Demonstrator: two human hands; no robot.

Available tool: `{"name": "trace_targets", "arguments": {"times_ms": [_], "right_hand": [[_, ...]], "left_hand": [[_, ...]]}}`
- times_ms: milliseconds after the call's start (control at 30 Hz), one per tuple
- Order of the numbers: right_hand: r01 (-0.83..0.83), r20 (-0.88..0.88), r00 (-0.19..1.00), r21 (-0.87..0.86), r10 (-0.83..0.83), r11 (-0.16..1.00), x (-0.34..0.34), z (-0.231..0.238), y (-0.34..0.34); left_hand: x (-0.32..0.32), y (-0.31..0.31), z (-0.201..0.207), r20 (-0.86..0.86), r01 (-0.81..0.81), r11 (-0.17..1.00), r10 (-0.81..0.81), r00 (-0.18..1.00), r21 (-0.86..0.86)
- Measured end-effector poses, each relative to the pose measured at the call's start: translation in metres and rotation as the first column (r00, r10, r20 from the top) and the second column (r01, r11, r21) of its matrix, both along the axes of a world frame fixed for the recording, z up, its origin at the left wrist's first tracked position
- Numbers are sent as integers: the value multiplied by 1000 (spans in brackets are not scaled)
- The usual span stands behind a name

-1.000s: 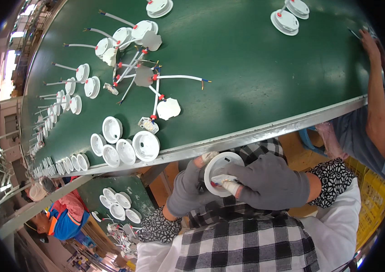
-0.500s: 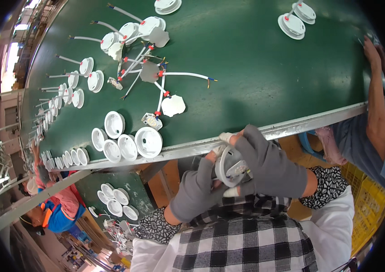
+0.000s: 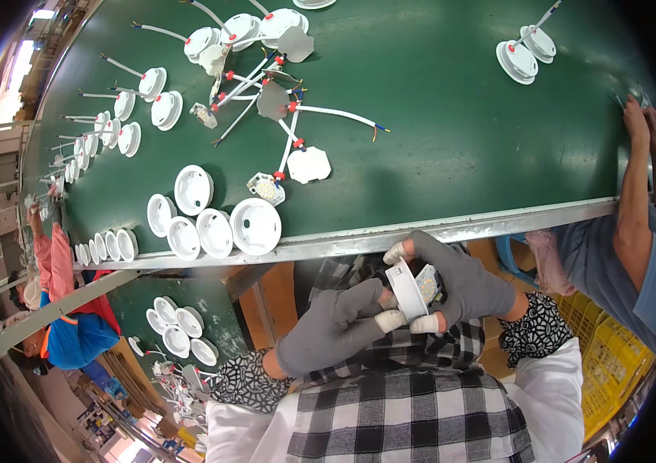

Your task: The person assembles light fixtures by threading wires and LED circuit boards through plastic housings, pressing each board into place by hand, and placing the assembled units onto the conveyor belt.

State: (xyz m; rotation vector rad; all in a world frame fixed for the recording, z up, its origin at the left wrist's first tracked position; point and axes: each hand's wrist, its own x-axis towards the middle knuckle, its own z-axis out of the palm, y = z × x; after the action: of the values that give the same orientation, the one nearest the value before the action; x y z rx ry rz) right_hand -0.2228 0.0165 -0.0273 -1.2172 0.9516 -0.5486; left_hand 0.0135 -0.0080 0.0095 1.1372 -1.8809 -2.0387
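Note:
In front of my lap, just below the table edge, I hold a round white lamp housing (image 3: 405, 292) tilted on its side. A pale LED circuit board (image 3: 427, 284) with small yellow dots shows at its open side. My right hand (image 3: 463, 282), in a grey glove with covered fingertips, is closed around the housing. The thumb and fingers of my left hand (image 3: 336, 322), gloved alike, pinch its other side. Nearest on the table stand several white housing cups (image 3: 255, 226). Behind them lies a jumble of LED boards with white cables (image 3: 336, 111) and red grommets.
A metal rim (image 3: 451, 233) edges the green table (image 3: 436, 123). Finished-looking lamps with cables (image 3: 166, 110) line the far left; two more (image 3: 517, 62) stand far right. Co-workers sit at both sides. A lower green surface (image 3: 224, 316) holds more cups. Yellow crates (image 3: 613, 386) stand at right.
The housing has turned in my hands, so its outer side wall now faces left and its open side faces right. My left hand has shifted its grip. The view has tilted slightly.

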Motion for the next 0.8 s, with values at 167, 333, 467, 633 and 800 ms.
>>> {"name": "trace_targets", "arguments": {"times_ms": [167, 333, 467, 633, 800], "right_hand": [[-161, -263, 960, -251, 93, 955, -4, 19, -6], [-195, -369, 928, -371, 49, 908, 6, 15, 11], [-351, -287, 910, -149, 299, 924, 8, -15, 31], [-318, -102, 944, -17, 315, 948, 12, -25, 53], [-305, -111, 949, -69, 296, 950, 16, -29, 60]], "left_hand": [[3, 4, 9, 62, 22, 1000, -21, 998, -16], [1, 10, 10, 73, -21, 992, 11, 997, 126], [9, 23, -3, 91, 82, 960, -111, 990, 269], [17, 40, -18, -96, 113, 956, -90, 991, 270], [20, 46, -22, -46, 172, 965, -166, 985, 198]]}}
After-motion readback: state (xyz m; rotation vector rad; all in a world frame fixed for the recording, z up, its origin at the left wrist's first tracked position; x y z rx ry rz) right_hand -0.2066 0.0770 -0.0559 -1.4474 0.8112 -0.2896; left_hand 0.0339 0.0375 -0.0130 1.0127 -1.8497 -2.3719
